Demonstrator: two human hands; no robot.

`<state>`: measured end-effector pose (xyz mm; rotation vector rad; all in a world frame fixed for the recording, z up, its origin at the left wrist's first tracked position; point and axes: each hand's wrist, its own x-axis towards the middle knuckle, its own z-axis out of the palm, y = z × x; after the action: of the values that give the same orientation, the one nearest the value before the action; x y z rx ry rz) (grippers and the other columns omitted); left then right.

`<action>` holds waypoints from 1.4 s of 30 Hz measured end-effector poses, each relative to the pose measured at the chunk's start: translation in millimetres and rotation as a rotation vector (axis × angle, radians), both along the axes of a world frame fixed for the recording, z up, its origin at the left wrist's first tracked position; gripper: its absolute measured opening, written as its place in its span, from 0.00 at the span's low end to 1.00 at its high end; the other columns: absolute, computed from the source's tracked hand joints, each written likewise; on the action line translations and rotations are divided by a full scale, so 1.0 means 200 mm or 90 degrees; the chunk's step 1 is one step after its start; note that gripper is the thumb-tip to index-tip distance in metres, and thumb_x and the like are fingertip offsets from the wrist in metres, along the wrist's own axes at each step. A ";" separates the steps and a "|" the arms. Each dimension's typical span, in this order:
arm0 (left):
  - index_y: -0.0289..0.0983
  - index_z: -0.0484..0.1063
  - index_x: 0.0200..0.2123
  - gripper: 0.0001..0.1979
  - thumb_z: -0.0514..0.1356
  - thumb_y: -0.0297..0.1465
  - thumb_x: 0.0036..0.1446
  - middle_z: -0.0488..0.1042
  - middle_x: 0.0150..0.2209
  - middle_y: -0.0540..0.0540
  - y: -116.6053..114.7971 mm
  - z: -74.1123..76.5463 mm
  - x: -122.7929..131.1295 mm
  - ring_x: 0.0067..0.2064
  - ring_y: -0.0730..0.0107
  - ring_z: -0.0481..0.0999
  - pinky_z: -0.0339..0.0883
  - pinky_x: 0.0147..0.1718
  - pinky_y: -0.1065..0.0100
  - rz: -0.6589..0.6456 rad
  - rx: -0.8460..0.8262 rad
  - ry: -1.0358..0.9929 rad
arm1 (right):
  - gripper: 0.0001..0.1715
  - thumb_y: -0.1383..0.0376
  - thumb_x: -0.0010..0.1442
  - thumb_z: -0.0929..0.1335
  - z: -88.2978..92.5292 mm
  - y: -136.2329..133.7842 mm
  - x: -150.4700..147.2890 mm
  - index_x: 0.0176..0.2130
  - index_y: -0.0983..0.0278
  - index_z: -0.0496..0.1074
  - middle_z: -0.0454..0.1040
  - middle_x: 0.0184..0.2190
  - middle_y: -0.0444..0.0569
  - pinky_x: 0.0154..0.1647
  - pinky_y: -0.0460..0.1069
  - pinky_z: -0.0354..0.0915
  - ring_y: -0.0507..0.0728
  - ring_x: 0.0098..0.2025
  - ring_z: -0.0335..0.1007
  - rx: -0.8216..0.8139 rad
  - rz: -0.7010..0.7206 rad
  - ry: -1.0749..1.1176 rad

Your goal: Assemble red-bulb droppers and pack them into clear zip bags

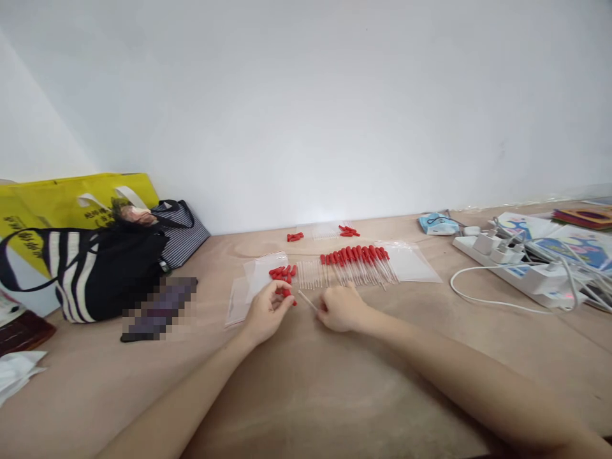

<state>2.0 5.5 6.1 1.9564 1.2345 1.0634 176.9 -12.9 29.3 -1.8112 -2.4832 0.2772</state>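
Note:
My left hand [266,310] pinches a small red rubber cap [289,294] at its fingertips, beside a loose heap of red caps [283,273] on a clear plastic bag [261,275]. My right hand [340,308] is closed on a thin clear tube [307,300] whose free end points toward the cap. Just behind both hands lies a row of finished droppers with red caps [356,261] and a row of bare clear tubes [310,274].
Striped and yellow bags [90,255] stand at the left, with a dark flat object in front of them. A white power strip with chargers and cables [519,268] lies at the right, beside books. More red caps [349,231] lie near the wall.

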 end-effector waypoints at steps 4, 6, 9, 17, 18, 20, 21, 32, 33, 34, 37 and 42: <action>0.36 0.61 0.29 0.05 0.56 0.30 0.50 0.67 0.27 0.51 -0.05 -0.04 0.08 0.28 0.73 0.69 0.64 0.27 0.72 -0.095 -0.024 0.036 | 0.09 0.61 0.50 0.63 0.00 -0.04 0.22 0.25 0.63 0.70 0.74 0.28 0.49 0.36 0.50 0.55 0.57 0.34 0.68 -0.037 0.019 0.020; 0.36 0.62 0.28 0.02 0.55 0.27 0.49 0.67 0.26 0.52 -0.07 -0.04 0.09 0.27 0.74 0.67 0.63 0.26 0.72 -0.099 0.024 0.121 | 0.08 0.61 0.48 0.65 -0.01 -0.04 0.30 0.24 0.63 0.69 0.73 0.27 0.47 0.30 0.47 0.55 0.55 0.30 0.67 -0.048 0.016 0.052; 0.36 0.64 0.30 0.04 0.55 0.24 0.48 0.68 0.27 0.51 -0.08 -0.03 0.08 0.29 0.72 0.68 0.63 0.29 0.70 -0.090 0.100 0.207 | 0.09 0.59 0.47 0.67 -0.05 -0.01 0.35 0.26 0.63 0.68 0.71 0.26 0.45 0.27 0.45 0.53 0.52 0.28 0.64 0.004 0.045 0.153; 0.36 0.73 0.33 0.07 0.55 0.29 0.54 0.69 0.35 0.44 -0.05 -0.05 0.11 0.38 0.65 0.68 0.63 0.38 0.64 -0.089 0.220 0.292 | 0.11 0.58 0.52 0.65 -0.21 0.02 0.23 0.27 0.64 0.65 0.69 0.27 0.46 0.32 0.47 0.53 0.53 0.31 0.63 0.146 0.041 0.246; 0.36 0.73 0.32 0.07 0.54 0.29 0.54 0.69 0.35 0.45 -0.05 -0.05 0.11 0.38 0.65 0.68 0.62 0.38 0.64 -0.088 0.229 0.293 | 0.10 0.59 0.54 0.64 -0.22 0.02 0.23 0.27 0.64 0.65 0.69 0.28 0.47 0.33 0.48 0.53 0.53 0.32 0.63 0.157 0.033 0.243; 0.35 0.71 0.31 0.07 0.53 0.28 0.55 0.70 0.33 0.45 -0.05 -0.05 0.12 0.37 0.65 0.68 0.61 0.38 0.64 -0.079 0.230 0.292 | 0.09 0.62 0.55 0.63 -0.24 0.01 0.22 0.27 0.64 0.64 0.70 0.30 0.48 0.36 0.49 0.52 0.55 0.35 0.63 0.188 0.020 0.240; 0.35 0.70 0.32 0.07 0.52 0.28 0.56 0.70 0.33 0.46 -0.05 -0.05 0.12 0.36 0.65 0.68 0.61 0.38 0.63 -0.073 0.223 0.293 | 0.08 0.63 0.56 0.62 -0.25 0.01 0.22 0.28 0.64 0.63 0.70 0.30 0.48 0.36 0.50 0.52 0.55 0.36 0.63 0.199 0.013 0.250; 0.37 0.68 0.36 0.10 0.47 0.31 0.60 0.72 0.32 0.48 -0.06 -0.05 0.12 0.35 0.66 0.69 0.59 0.37 0.64 -0.097 0.183 0.245 | 0.06 0.66 0.59 0.59 -0.26 -0.02 0.21 0.30 0.63 0.59 0.68 0.27 0.45 0.33 0.47 0.53 0.52 0.30 0.63 0.234 0.095 0.421; 0.37 0.68 0.35 0.11 0.47 0.31 0.60 0.72 0.32 0.48 -0.07 -0.04 0.12 0.35 0.67 0.69 0.59 0.37 0.65 -0.099 0.177 0.240 | 0.06 0.66 0.59 0.59 -0.26 -0.02 0.21 0.30 0.63 0.60 0.69 0.28 0.45 0.34 0.48 0.52 0.52 0.31 0.64 0.237 0.107 0.410; 0.37 0.68 0.35 0.11 0.47 0.31 0.59 0.72 0.31 0.48 -0.07 -0.04 0.12 0.35 0.67 0.69 0.59 0.37 0.65 -0.100 0.171 0.235 | 0.06 0.66 0.59 0.59 -0.26 -0.03 0.21 0.30 0.63 0.61 0.69 0.28 0.44 0.35 0.48 0.51 0.52 0.32 0.64 0.239 0.117 0.397; 0.36 0.68 0.33 0.11 0.48 0.32 0.59 0.72 0.30 0.48 -0.08 -0.03 0.13 0.33 0.68 0.69 0.59 0.35 0.67 -0.104 0.152 0.222 | 0.08 0.65 0.59 0.58 -0.25 -0.04 0.21 0.30 0.63 0.62 0.69 0.28 0.44 0.36 0.48 0.50 0.51 0.31 0.63 0.244 0.134 0.364; 0.37 0.68 0.30 0.12 0.49 0.34 0.58 0.70 0.25 0.50 -0.08 -0.04 0.13 0.29 0.69 0.67 0.58 0.32 0.68 -0.105 0.166 0.229 | 0.09 0.66 0.59 0.59 -0.23 -0.07 0.21 0.30 0.64 0.64 0.69 0.26 0.43 0.35 0.47 0.48 0.50 0.28 0.61 0.247 0.173 0.337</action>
<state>28.1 -10.6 -1.1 2.4867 1.1294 0.8473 218.2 -26.8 -16.0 -1.0826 -2.1984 0.2269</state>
